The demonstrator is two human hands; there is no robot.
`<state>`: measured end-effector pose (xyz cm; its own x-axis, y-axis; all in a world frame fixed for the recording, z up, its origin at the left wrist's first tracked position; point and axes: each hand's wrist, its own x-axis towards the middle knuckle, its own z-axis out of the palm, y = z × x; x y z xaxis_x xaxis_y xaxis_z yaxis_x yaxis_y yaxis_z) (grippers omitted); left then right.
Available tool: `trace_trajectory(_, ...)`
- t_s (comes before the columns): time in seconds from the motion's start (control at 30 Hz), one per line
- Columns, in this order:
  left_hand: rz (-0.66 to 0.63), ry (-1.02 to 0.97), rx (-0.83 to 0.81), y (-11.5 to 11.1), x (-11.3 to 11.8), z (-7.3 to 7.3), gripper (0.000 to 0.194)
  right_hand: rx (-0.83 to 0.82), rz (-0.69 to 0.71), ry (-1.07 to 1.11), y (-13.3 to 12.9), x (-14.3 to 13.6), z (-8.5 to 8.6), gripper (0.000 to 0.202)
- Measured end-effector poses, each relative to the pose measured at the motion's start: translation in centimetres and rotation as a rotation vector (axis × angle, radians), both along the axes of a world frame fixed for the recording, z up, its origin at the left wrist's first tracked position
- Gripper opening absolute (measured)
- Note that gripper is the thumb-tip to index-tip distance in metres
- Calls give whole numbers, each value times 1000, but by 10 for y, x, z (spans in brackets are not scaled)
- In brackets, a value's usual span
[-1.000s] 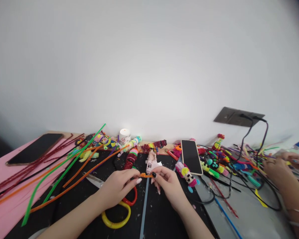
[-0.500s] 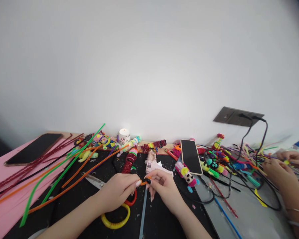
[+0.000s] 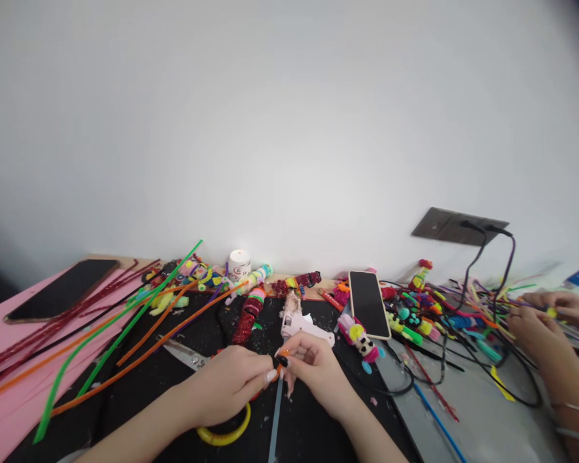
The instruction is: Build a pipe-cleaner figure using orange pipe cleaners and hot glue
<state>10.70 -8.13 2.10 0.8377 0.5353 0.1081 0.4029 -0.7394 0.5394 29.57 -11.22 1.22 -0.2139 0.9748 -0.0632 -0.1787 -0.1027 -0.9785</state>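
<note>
My left hand (image 3: 234, 384) and my right hand (image 3: 313, 370) meet over the black work surface, fingertips pinched together. Between them a short piece of orange pipe cleaner (image 3: 278, 371) shows, mostly covered by the fingers. Dark nails make its exact shape hard to read. Under my left hand lie scissors (image 3: 186, 354), their yellow and red handles partly hidden by it. Just beyond my right hand rests a pale glue gun (image 3: 303, 326), and below the fingertips runs a thin grey strip (image 3: 276, 421).
Long green pipe cleaners (image 3: 139, 315) and orange ones lie at the left, near a dark phone (image 3: 62, 289). A white-framed phone (image 3: 369, 304), a pipe-cleaner figure (image 3: 361, 341) and black cables (image 3: 516, 386) are to the right. Another person's hands (image 3: 535, 334) work at far right.
My hands have drawn closer together, and less of the orange pipe cleaner shows between them. My left hand now covers more of the red scissor handle.
</note>
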Motion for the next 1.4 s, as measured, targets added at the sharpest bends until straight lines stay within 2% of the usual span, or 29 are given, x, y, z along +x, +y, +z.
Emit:
trace_trajectory(0.3, 126, -217, -291, 4, 0, 8, 40, -78, -58, 66, 1, 3, -2, 16)
trace_trajectory(0.67, 130, -186, -196, 5, 1, -2, 36, -115, 10, 70, -1, 2, -3, 19)
trace_trajectory(0.97, 48, -97, -241, 4, 1, -5, 39, -125, 65, 52, -1, 1, -1, 19)
trace_trajectory(1.17, 45, -88, -234, 3, 2, -4, 39, -146, 77, 36, -2, 0, 0, 21)
trace_trajectory(1.4, 253, -368, -446, 8, 2, -6, 43, -95, -97, 93, 3, 6, -2, 18)
